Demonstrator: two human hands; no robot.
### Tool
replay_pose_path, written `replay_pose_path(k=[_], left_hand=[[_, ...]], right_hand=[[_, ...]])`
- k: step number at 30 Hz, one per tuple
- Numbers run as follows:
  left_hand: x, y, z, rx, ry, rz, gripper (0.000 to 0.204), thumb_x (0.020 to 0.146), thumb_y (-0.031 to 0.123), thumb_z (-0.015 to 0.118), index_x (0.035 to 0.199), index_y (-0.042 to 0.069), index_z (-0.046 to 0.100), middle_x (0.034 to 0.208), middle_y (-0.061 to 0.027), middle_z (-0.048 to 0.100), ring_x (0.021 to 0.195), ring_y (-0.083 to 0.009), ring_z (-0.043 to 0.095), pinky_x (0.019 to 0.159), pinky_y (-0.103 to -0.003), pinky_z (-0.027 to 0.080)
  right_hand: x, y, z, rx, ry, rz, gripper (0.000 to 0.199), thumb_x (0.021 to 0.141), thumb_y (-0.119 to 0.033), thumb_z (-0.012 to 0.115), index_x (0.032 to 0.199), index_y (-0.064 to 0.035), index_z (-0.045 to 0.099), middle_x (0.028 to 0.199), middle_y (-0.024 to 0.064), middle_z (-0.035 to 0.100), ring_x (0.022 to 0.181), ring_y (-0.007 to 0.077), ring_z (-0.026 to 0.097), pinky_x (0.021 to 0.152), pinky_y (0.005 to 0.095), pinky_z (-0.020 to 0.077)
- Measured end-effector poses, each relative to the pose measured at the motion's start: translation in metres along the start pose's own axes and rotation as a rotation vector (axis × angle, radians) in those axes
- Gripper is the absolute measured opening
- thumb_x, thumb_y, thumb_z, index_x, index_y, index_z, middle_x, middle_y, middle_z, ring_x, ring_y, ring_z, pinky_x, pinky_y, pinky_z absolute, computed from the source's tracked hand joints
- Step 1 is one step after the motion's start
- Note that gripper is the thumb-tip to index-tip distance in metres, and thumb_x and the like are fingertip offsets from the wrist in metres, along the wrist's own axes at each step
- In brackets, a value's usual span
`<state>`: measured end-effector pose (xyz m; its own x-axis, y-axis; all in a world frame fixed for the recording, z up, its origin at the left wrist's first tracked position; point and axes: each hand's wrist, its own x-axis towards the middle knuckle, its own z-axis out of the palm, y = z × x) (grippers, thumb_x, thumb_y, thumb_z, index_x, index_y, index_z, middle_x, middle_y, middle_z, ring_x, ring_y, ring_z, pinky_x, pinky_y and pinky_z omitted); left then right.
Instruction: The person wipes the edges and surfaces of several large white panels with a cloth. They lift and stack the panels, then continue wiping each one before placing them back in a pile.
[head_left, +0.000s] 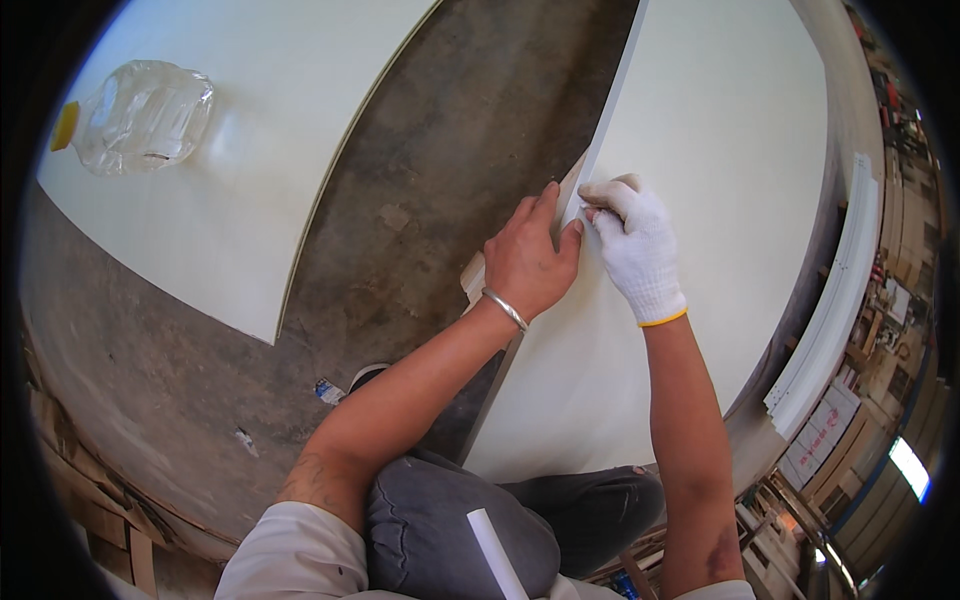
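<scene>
A large white panel (710, 230) lies in front of me on the right. A pale bluish-white strip (615, 95) runs along its left edge. My left hand (532, 250) is bare, with a silver bracelet at the wrist. It rests against that edge, its fingers stretched out and its thumb apart from them. Just right of it, my right hand (632, 235) wears a white knitted glove with a yellow cuff. Its thumb and fingers pinch together at the panel's edge, where something small and whitish shows, too small to name.
Another white panel (270, 130) lies at the left, bearing a clear plastic bottle (145, 115) with a yellow cap. Dark concrete floor (420, 150) shows between the panels. A white tube (497, 555) lies over my lap. Long white strips (830, 300) and stacked material stand at the far right.
</scene>
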<state>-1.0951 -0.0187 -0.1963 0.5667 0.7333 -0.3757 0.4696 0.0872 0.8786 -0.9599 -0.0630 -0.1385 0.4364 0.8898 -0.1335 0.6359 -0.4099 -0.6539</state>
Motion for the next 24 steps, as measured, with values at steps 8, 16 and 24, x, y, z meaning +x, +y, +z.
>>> replay_pose_path(k=[8,16,24], left_hand=[[0.000,0.002,-0.001,0.019,-0.005,-0.016,0.056,0.097,0.029,0.064,0.146,0.004,0.054,0.134,-0.0157,0.063,0.120,-0.0376,0.063,0.099,-0.046,0.050],[0.000,-0.001,0.003,0.037,0.036,0.020,0.055,0.097,0.030,0.064,0.144,0.004,0.056,0.131,-0.0153,0.064,0.118,-0.0372,0.064,0.097,-0.045,0.051],[0.001,-0.003,0.004,0.052,0.050,0.028,0.055,0.097,0.032,0.064,0.144,0.004,0.056,0.131,-0.0142,0.065,0.117,-0.0368,0.064,0.096,-0.045,0.052]], right_hand=[[0.005,-0.005,0.001,-0.181,-0.010,0.020,0.014,0.087,-0.001,0.064,0.096,-0.0082,0.073,0.092,0.0095,0.065,0.084,0.0298,0.066,0.073,0.0395,0.0526],[0.011,-0.008,0.000,-0.217,-0.047,0.004,0.015,0.088,-0.002,0.063,0.098,-0.0076,0.073,0.095,0.0104,0.067,0.086,0.0303,0.067,0.075,0.0399,0.0529],[0.013,-0.010,0.000,-0.271,-0.053,0.031,0.016,0.088,-0.001,0.063,0.100,-0.0066,0.073,0.096,0.0112,0.068,0.088,0.0319,0.067,0.078,0.0395,0.0539]])
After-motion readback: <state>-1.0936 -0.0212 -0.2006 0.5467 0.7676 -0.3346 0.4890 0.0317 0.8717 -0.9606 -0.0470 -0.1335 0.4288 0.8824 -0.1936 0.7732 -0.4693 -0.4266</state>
